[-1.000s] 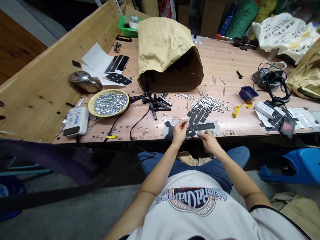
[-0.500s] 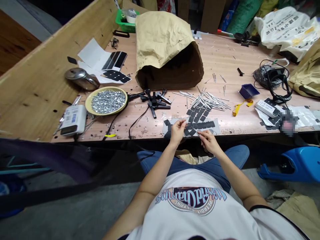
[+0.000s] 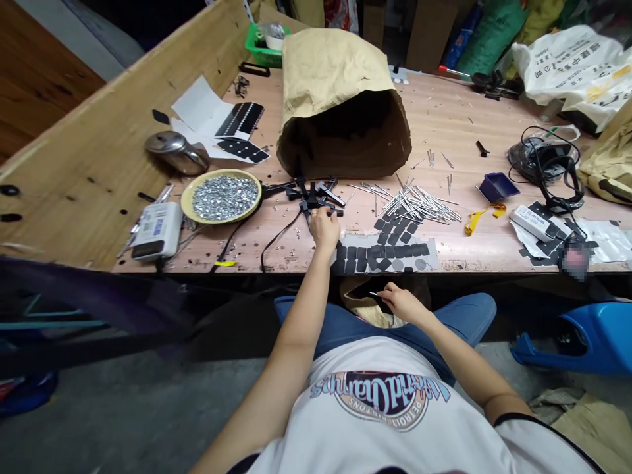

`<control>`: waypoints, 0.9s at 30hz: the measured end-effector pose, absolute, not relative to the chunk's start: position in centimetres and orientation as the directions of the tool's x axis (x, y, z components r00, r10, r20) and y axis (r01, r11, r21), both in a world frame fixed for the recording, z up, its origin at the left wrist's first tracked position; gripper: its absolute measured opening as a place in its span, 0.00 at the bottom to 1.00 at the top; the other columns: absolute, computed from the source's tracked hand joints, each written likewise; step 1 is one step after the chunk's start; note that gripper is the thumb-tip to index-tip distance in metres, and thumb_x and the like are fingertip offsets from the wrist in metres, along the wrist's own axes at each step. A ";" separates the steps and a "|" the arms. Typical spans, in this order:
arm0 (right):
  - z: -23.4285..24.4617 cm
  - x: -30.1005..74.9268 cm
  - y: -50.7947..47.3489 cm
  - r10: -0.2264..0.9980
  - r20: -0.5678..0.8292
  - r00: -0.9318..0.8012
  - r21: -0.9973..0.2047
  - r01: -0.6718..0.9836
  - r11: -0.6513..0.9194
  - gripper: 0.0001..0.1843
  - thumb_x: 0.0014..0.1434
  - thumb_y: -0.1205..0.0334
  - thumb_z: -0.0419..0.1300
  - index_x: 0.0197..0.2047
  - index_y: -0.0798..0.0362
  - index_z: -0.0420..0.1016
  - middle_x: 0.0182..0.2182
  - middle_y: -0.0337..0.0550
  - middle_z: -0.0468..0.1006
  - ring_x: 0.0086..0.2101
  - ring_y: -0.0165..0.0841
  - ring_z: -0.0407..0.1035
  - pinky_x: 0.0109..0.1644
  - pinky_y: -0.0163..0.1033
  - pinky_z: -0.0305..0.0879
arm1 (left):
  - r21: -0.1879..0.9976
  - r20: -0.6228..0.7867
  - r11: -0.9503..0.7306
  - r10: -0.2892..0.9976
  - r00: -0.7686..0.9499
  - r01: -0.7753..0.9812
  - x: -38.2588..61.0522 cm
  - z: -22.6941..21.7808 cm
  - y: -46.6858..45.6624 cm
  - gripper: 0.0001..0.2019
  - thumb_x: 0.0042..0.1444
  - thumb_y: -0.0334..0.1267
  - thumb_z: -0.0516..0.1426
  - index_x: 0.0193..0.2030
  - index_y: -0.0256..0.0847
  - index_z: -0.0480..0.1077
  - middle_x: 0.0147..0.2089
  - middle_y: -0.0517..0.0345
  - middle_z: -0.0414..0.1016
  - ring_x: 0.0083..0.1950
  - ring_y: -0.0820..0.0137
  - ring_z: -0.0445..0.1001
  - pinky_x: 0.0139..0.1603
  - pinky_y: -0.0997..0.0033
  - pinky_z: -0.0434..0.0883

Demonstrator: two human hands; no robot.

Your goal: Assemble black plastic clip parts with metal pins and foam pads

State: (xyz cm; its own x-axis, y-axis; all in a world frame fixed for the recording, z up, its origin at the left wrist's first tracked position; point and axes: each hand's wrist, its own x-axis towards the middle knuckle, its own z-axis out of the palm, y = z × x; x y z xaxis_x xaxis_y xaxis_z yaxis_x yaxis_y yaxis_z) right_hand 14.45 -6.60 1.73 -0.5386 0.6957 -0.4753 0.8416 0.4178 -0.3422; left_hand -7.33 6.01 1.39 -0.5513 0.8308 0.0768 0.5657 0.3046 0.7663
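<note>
Black plastic pieces (image 3: 316,197) lie in a loose, spoked heap on a wooden workbench (image 3: 459,125), near its front edge and just below a brown paper sack (image 3: 340,85). The person's left hand (image 3: 323,232) rests at the near side of the heap, fingers curled down onto the pieces in a narrow grip; whether it holds one cannot be told. The right hand (image 3: 405,304) is off the bench, above the lap of blue jeans (image 3: 459,316), and pinches a thin metal pin (image 3: 374,293) between thumb and forefinger. On the bench, just right of the left hand, a grey sheet (image 3: 409,263) carries rows of small black pads. Beyond it lies a tangled pile of metal pins (image 3: 419,204). To the left, a yellow plate (image 3: 217,220) holds many small silver studs, beside a white charger (image 3: 158,230). Farther right are a small blue tray (image 3: 498,187) and a yellow strap (image 3: 481,212). Stray pins and studs are scattered across the bench top, and a black cable (image 3: 281,243) runs over it near the heap.
</note>
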 end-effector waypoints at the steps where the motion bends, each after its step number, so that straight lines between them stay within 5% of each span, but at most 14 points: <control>1: 1.5 14.3 -6.7 0.690 -0.487 -0.536 -0.321 0.844 0.429 0.20 0.64 0.66 0.47 0.56 0.51 0.70 0.45 0.49 0.70 0.36 0.32 0.73 0.39 0.34 0.64 | 0.753 0.085 0.299 0.839 -0.538 0.586 -7.1 1.8 6.7 0.10 0.53 0.30 0.53 0.42 0.37 0.70 0.47 0.43 0.71 0.55 0.56 0.67 0.59 0.57 0.62; 4: 1.1 13.9 -6.8 0.680 -0.515 -0.522 -0.271 0.852 0.449 0.21 0.64 0.66 0.46 0.57 0.50 0.69 0.46 0.49 0.71 0.38 0.33 0.73 0.39 0.33 0.63 | 0.697 0.074 0.379 0.807 -0.586 0.609 -6.3 3.5 8.6 0.13 0.54 0.31 0.54 0.47 0.35 0.66 0.53 0.38 0.67 0.59 0.53 0.64 0.59 0.55 0.62; 8: 0.8 13.8 -6.9 0.691 -0.534 -0.486 -0.234 0.871 0.432 0.22 0.65 0.66 0.44 0.58 0.48 0.68 0.48 0.47 0.71 0.40 0.33 0.73 0.40 0.33 0.63 | 0.598 0.052 0.613 0.614 -0.788 0.517 -7.8 5.3 9.8 0.21 0.55 0.36 0.55 0.54 0.29 0.60 0.59 0.30 0.61 0.62 0.49 0.60 0.58 0.49 0.63; 13: -0.2 14.0 -6.9 0.692 -0.545 -0.473 -0.227 0.878 0.421 0.22 0.65 0.65 0.43 0.58 0.48 0.67 0.49 0.46 0.71 0.42 0.34 0.73 0.40 0.33 0.63 | 0.509 0.004 0.729 0.531 -0.848 0.459 -11.8 5.6 8.3 0.21 0.55 0.35 0.54 0.54 0.28 0.59 0.59 0.31 0.63 0.62 0.50 0.61 0.58 0.50 0.63; 21: -3.3 13.6 -5.5 0.707 -0.586 -0.397 -0.154 0.911 0.383 0.21 0.63 0.68 0.43 0.50 0.53 0.74 0.45 0.52 0.76 0.42 0.39 0.73 0.42 0.37 0.65 | 0.500 -0.103 0.667 0.679 -0.727 0.553 -11.3 4.6 6.2 0.16 0.58 0.36 0.50 0.49 0.26 0.64 0.47 0.30 0.73 0.52 0.50 0.72 0.51 0.53 0.68; 27: -4.4 13.5 -5.4 0.707 -0.585 -0.397 -0.168 0.912 0.373 0.20 0.63 0.68 0.45 0.51 0.52 0.74 0.43 0.52 0.78 0.43 0.40 0.74 0.43 0.38 0.66 | 0.635 -0.144 0.612 0.694 -0.705 0.472 -11.4 3.2 8.3 0.24 0.51 0.22 0.52 0.56 0.22 0.57 0.47 0.28 0.74 0.53 0.49 0.73 0.54 0.52 0.66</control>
